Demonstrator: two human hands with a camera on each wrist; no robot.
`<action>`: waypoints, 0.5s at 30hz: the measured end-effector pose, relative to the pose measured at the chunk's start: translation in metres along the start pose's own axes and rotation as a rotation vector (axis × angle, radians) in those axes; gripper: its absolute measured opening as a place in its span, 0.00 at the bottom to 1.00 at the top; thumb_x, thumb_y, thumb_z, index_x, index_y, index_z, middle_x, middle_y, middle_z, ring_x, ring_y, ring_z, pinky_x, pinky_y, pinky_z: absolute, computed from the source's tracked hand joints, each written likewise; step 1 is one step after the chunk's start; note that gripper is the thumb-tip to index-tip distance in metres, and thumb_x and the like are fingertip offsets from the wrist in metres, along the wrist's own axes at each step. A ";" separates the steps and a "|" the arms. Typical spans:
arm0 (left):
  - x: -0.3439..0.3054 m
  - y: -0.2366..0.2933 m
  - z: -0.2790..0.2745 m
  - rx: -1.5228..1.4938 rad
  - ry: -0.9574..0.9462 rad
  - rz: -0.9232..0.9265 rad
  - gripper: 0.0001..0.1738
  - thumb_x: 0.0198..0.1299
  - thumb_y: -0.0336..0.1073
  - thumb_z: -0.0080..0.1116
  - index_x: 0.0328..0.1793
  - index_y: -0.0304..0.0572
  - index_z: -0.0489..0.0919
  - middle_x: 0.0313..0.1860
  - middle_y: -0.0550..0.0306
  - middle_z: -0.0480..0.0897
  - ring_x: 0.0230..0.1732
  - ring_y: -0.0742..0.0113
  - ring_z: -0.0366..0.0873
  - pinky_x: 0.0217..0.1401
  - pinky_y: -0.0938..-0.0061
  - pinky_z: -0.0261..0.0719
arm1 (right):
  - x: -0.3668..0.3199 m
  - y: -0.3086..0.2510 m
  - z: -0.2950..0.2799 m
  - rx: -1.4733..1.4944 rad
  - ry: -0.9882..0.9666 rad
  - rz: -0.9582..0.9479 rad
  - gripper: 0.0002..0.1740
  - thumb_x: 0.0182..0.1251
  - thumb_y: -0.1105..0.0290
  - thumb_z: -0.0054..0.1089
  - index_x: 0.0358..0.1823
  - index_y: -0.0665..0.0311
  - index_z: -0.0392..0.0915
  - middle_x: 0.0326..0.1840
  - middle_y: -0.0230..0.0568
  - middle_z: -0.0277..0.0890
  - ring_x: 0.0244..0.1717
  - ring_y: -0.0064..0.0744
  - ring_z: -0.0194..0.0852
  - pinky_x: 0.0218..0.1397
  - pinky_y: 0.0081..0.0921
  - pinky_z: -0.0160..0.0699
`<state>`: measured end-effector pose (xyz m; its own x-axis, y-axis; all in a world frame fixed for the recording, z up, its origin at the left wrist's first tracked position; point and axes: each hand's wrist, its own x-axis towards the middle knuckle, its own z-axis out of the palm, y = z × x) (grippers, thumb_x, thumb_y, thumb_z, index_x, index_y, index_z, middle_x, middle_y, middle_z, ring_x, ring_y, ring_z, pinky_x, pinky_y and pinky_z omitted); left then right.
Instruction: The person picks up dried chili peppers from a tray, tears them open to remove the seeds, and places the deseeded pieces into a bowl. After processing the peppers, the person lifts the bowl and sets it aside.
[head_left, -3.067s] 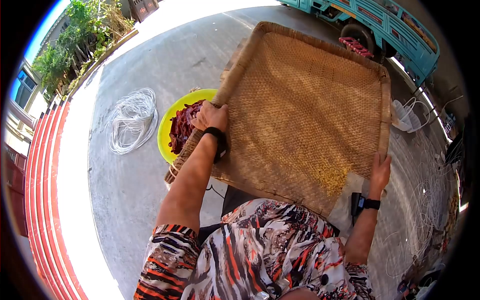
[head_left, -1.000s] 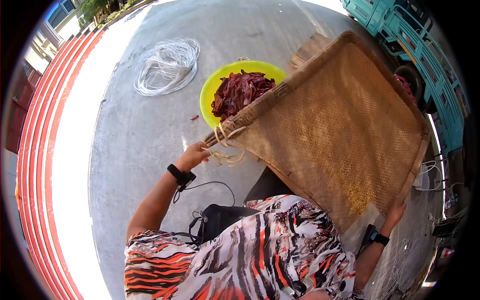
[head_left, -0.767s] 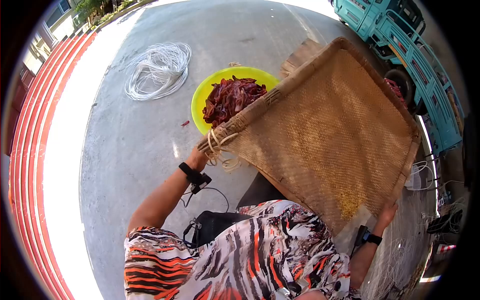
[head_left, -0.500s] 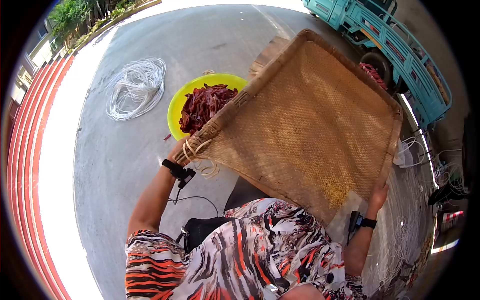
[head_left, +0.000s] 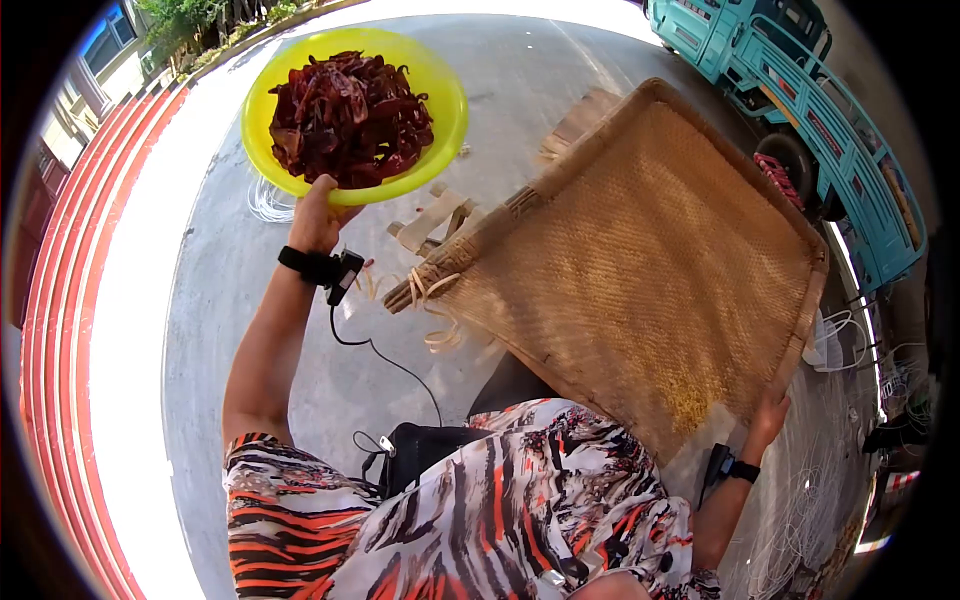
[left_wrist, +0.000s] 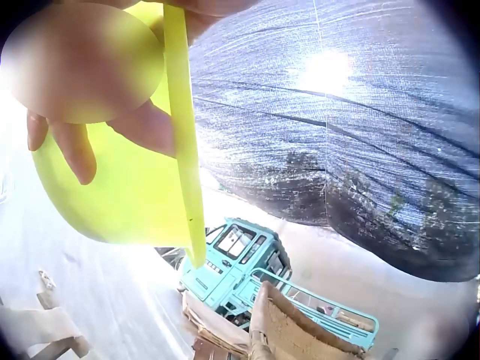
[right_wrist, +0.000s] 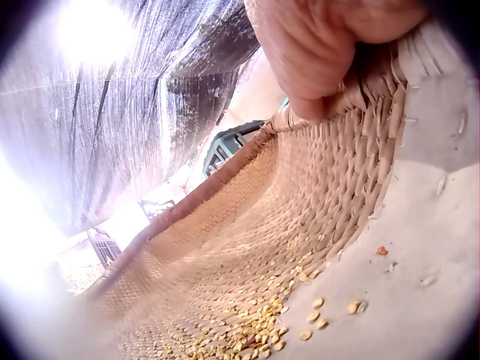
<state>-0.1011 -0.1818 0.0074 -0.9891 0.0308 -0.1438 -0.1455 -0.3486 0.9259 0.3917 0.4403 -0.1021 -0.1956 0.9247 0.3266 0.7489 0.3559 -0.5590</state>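
Note:
My left hand [head_left: 318, 220] holds up a yellow bowl [head_left: 452, 110] by its near rim, thumb over the edge; in the left wrist view the fingers spread under the bowl [left_wrist: 112, 202]. Dark red dried peppers [head_left: 345, 120] are heaped in it. A woven tray [head_left: 640, 240] lies tilted at the right, its tied corner free of the left hand. My right hand [head_left: 768, 420] grips the tray's right edge; in the right wrist view the hand [right_wrist: 322, 52] curls over the rim. Yellow seeds [head_left: 690, 405] are gathered at the tray's near side, beside a pale patch.
Wood pieces [head_left: 435, 220] lie on the concrete below the bowl. A white cord coil [head_left: 268, 200] is partly covered by the bowl. A teal cargo vehicle [head_left: 830, 130] stands at the upper right, red-edged steps [head_left: 70, 300] run along the left, and tangled line [head_left: 800, 520] lies at the lower right.
The left hand has let go of the tray's tied corner and now grips the bowl, which has risen off the ground, uncovering wood pieces. The right hand still holds the tray.

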 end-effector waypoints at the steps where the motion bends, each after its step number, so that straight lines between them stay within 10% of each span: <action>1: -0.007 0.013 0.008 0.050 -0.025 0.044 0.15 0.63 0.34 0.54 0.53 0.37 0.72 0.48 0.52 0.80 0.49 0.56 0.84 0.55 0.60 0.88 | 0.003 0.004 0.001 -0.022 -0.003 -0.001 0.36 0.70 0.44 0.55 0.65 0.69 0.70 0.59 0.59 0.78 0.59 0.56 0.77 0.61 0.40 0.72; 15: -0.082 0.044 0.179 0.298 -0.673 -0.007 0.20 0.66 0.32 0.52 0.63 0.34 0.74 0.52 0.49 0.83 0.48 0.59 0.86 0.51 0.61 0.88 | 0.014 0.021 0.012 -0.021 -0.054 -0.001 0.39 0.70 0.43 0.55 0.68 0.70 0.67 0.62 0.63 0.75 0.63 0.60 0.73 0.64 0.42 0.70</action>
<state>-0.0301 -0.0322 0.1226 -0.7734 0.6339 0.0062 -0.0572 -0.0795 0.9952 0.3964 0.4626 -0.1185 -0.2299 0.9304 0.2856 0.7616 0.3546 -0.5424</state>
